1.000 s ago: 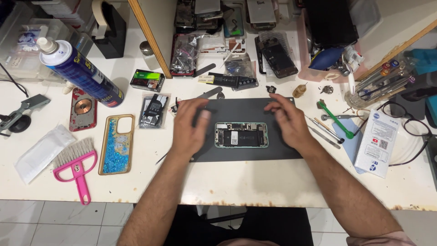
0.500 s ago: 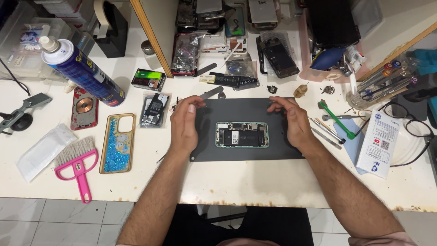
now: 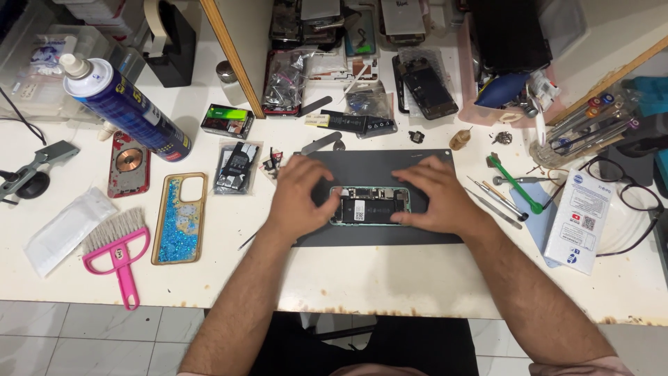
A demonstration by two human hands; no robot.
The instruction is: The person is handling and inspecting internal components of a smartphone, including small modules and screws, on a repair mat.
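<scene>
A: What are the fingers doing?

B: Both sets are curled down onto the opened phone. The left hand closes over its left end, fingertips on the frame there; the right hand covers its right end and lower corner, fingers bent and pressing on the edge. Each hand is half closed around its end rather than clenched.

A: And the phone itself?

B: It lies flat, insides up, in the middle of the dark work mat, long side across.

A: What sits around the mat?

B: Just left of the mat is a small bagged part, then a glittery blue phone case and a red back cover with a copper coil. Further left of the mat lies a pink brush, with a blue spray can tilted above it. Right of the mat are a green plastic pry tool, thin metal tools and a white printed packet. Above the mat lie a black battery strip and another opened phone.
</scene>
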